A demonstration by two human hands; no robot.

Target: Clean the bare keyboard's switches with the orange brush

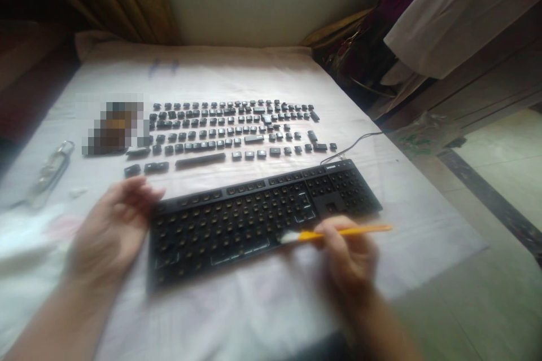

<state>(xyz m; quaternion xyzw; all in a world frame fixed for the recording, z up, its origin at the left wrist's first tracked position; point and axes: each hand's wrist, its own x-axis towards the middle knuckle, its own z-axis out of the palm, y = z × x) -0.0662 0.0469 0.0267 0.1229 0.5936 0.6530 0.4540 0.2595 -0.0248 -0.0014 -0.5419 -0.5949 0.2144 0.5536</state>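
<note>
A black keyboard base (237, 220) with its keycaps off lies tilted across the cloth in front of me. My left hand (116, 225) is at its left edge, fingers bent around the upper left corner, holding it; part of the grip is blurred. A thin brush (359, 230) with a yellow handle and white bristles is pinched in my right hand (349, 254). Its bristles are over the base's lower edge, right of the spacebar slot. Beyond the base, the removed black keycaps (212, 135) are laid out in rows, among them a long spacebar (200, 159).
A pale cloth (271, 76) covers the table, whose right edge drops to a tiled floor (503, 158). A pixelated object (112, 127) and a blurred metallic item (51, 166) lie at the left. The keyboard's cable (359, 138) runs off to the right.
</note>
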